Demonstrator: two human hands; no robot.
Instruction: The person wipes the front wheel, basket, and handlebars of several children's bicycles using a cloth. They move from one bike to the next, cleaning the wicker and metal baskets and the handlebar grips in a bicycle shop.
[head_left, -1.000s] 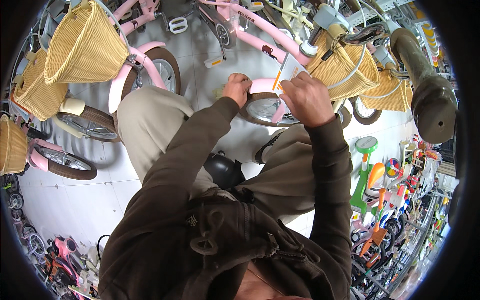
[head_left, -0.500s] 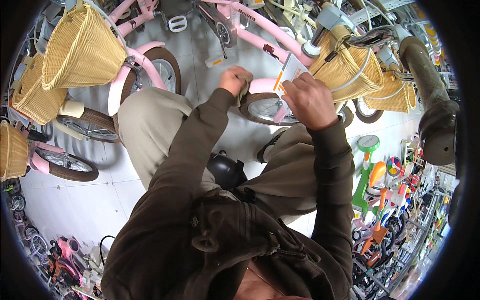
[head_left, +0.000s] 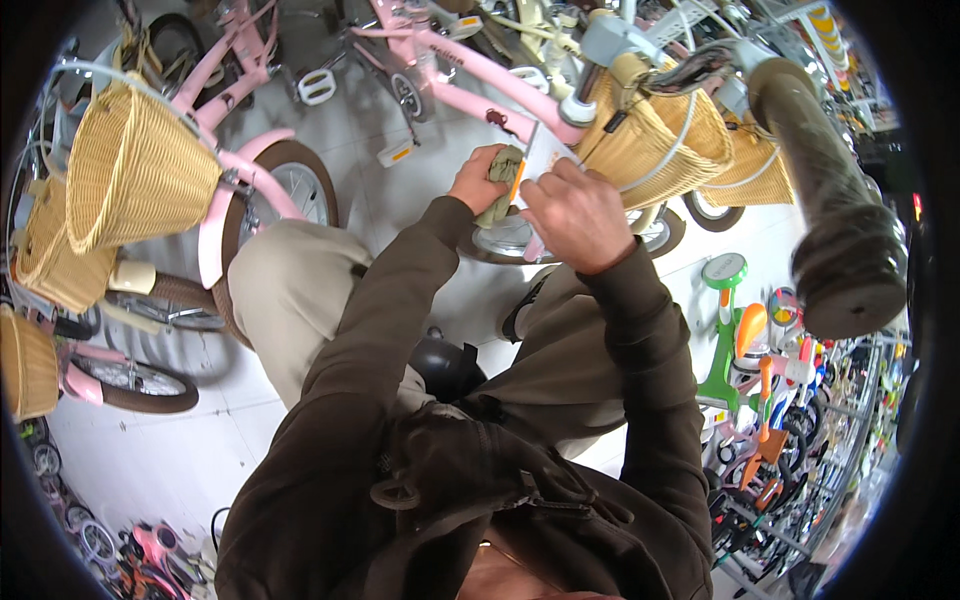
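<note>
My left hand [head_left: 478, 180] is closed around a crumpled olive-green cloth [head_left: 506, 163]. My right hand [head_left: 580, 215] grips a white card [head_left: 543, 152] with orange markings by its near edge. The cloth lies right beside the card's orange-marked left side; whether they touch I cannot tell. Behind both hands stands a pink bicycle [head_left: 490, 103], its front wheel [head_left: 505, 240] partly hidden by the hands. Right of the card is the bicycle's woven basket [head_left: 660, 140].
More bicycles with woven baskets [head_left: 140, 170] crowd the left side. A brown handlebar grip [head_left: 830, 200] juts in close at the upper right. A green and orange children's scooter [head_left: 722, 330] stands at right. Shelving [head_left: 850, 430] with toys lines the right edge. White tiles [head_left: 180, 450] cover the floor.
My left hand has brought the cloth over to the card, which was apart from it before. The view has shifted, so the bicycles sit further left.
</note>
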